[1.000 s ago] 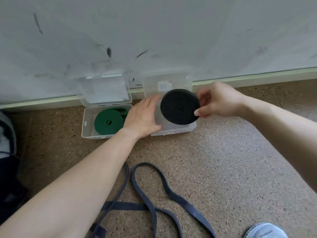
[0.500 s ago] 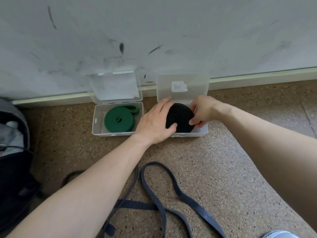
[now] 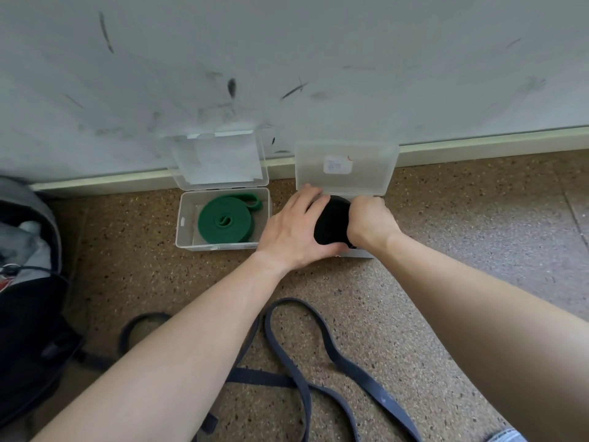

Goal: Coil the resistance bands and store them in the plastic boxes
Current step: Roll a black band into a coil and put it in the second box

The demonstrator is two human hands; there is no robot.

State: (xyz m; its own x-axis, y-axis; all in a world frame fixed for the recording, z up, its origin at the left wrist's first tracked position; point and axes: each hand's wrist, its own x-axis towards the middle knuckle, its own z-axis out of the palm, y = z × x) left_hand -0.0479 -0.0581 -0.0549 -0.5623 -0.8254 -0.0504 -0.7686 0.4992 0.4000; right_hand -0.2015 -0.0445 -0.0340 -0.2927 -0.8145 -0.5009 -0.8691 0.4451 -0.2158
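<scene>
floor (image 3: 478,237) lies open right of the right box (image 3: 363,252); wall (image 3: 382,74) and raised lid (image 3: 366,177) block behind.

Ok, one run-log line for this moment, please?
black coiled resistance band: partly in right clear plastic box; left hand: holds it; right hand: grips it; green coiled band: boxed

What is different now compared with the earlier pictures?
The right hand lowered the black coil from above the right box down into it. The left hand moved from the box's edge onto the coil; both hands now hold it. The green coil in the left box and the loose blue band stayed put.
</scene>
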